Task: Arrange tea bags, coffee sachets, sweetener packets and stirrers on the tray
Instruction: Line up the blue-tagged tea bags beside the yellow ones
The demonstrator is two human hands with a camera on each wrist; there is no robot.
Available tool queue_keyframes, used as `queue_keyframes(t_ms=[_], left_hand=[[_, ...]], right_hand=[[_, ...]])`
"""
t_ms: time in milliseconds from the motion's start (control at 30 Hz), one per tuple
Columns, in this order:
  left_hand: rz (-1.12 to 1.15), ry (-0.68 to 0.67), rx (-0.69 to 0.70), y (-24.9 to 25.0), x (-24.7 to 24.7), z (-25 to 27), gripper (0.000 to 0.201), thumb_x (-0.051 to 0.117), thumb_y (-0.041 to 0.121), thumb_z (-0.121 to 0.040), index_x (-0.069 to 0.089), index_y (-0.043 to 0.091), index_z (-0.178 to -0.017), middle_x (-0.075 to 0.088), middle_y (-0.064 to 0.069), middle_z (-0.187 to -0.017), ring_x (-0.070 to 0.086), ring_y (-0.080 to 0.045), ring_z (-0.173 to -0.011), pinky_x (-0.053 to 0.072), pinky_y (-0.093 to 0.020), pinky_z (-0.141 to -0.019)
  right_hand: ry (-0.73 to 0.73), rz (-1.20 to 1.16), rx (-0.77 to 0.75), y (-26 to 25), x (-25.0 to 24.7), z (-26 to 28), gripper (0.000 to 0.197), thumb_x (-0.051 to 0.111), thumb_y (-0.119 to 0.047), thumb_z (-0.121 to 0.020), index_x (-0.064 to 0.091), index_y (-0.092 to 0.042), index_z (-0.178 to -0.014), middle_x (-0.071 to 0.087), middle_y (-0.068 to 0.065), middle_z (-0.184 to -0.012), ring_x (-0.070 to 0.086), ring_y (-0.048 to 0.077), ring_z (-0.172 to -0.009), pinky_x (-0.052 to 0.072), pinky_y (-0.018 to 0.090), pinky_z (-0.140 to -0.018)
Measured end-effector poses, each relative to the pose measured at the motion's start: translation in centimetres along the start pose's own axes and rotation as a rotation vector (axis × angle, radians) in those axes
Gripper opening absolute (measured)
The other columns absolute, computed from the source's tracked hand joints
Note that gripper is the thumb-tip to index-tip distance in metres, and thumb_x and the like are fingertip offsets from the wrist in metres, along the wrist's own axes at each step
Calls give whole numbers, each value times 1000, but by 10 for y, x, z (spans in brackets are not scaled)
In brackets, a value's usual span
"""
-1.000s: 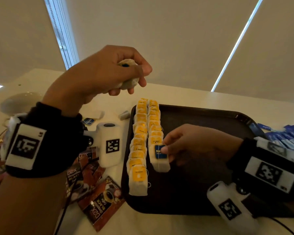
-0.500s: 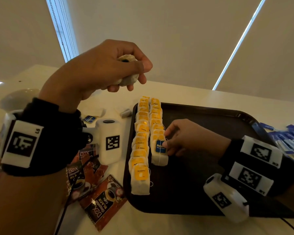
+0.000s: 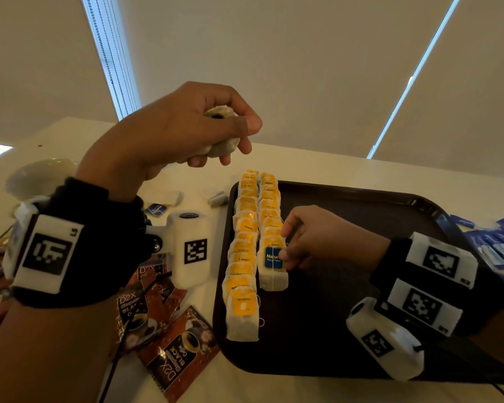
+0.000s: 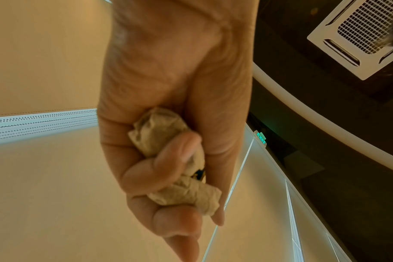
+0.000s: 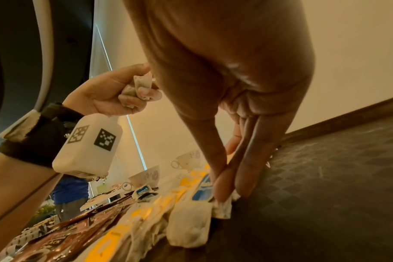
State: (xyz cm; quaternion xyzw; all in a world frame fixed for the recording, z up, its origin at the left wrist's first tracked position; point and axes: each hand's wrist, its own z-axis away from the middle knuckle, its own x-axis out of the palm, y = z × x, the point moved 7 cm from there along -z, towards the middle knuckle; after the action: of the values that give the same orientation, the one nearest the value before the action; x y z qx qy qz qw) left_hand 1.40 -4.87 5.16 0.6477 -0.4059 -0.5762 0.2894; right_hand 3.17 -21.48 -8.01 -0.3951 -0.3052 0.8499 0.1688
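Note:
Two rows of yellow-tagged tea bags (image 3: 246, 245) lie along the left side of the dark tray (image 3: 361, 330). My right hand (image 3: 285, 251) pinches the blue-tagged tea bag (image 3: 272, 264) at the near end of the right row; in the right wrist view its fingertips (image 5: 222, 191) press that bag's edge (image 5: 223, 207) onto the tray. My left hand (image 3: 224, 135) is raised above the table and grips a crumpled bunch of tea bags (image 4: 168, 159), also seen from the right wrist (image 5: 139, 86).
Brown coffee sachets (image 3: 175, 356) lie on the table left of the tray. A loose blue-tagged tea bag (image 3: 157, 209) and another bag (image 3: 217, 199) lie behind them. Blue sweetener packets (image 3: 498, 245) are piled at the right. Teacups (image 5: 146, 177) stand further back.
My right hand has slid the blue-tagged tea bag a little further up against the right row. The left hand stays raised with its bunch.

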Motion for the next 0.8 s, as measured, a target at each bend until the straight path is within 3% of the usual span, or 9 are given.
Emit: queue_keyframes(t_ms=[200, 300, 367, 467, 567, 700, 800], left_hand=[[-1, -4, 8, -1, 1, -2, 23, 57, 33, -90, 64, 16, -104, 70, 0, -86, 59, -3, -57, 37, -13, -38], [44, 6, -2, -3, 1, -4, 24, 54, 36, -92, 64, 16, -102, 70, 0, -83, 58, -2, -57, 37, -14, -39], [97, 9, -31, -5, 3, -5, 27, 49, 38, -94, 64, 17, -100, 69, -1, -81, 57, -2, -57, 37, -14, -40], [166, -31, -90, -8, 11, -7, 37, 40, 45, -96, 62, 16, -103, 67, -4, -80, 58, -5, -59, 37, -15, -40], [189, -98, -166, -14, 24, -9, 46, 32, 51, -97, 61, 17, -105, 65, -1, -66, 53, -7, -50, 38, -18, -40], [241, -224, -233, -18, 43, -10, 54, 28, 56, -96, 60, 14, -104, 60, -1, -56, 42, -11, -44, 35, -19, -40], [233, -313, -212, -16, 51, -8, 56, 27, 57, -95, 60, 13, -99, 62, -1, -57, 41, -12, -42, 34, -20, -42]], right_hand=[[2, -1, 5, 0, 0, -1, 30, 67, -3, -81, 46, -19, -97, 65, 9, -95, 67, 16, -76, 56, 24, -64], [28, 103, -31, -8, -7, 6, 29, 68, -14, -82, 48, -19, -102, 64, 4, -91, 65, 10, -71, 55, 23, -63], [126, 165, -131, -27, -22, 17, 24, 67, -24, -83, 51, -21, -99, 62, 1, -89, 63, 8, -72, 54, 21, -62], [305, -19, -357, -62, -44, 43, 19, 64, -34, -83, 56, -21, -94, 64, 0, -85, 66, 11, -74, 56, 21, -63], [410, -167, -515, -85, -48, 61, 25, 61, -43, -81, 58, -20, -91, 66, -4, -82, 67, 9, -72, 58, 23, -64], [487, -208, -549, -86, -36, 54, 21, 63, -43, -81, 50, -32, -93, 63, -6, -87, 65, 9, -76, 58, 24, -63], [476, -323, -530, -79, -35, 46, 21, 62, -36, -85, 51, -29, -101, 64, -2, -87, 66, 4, -69, 56, 19, -57]])
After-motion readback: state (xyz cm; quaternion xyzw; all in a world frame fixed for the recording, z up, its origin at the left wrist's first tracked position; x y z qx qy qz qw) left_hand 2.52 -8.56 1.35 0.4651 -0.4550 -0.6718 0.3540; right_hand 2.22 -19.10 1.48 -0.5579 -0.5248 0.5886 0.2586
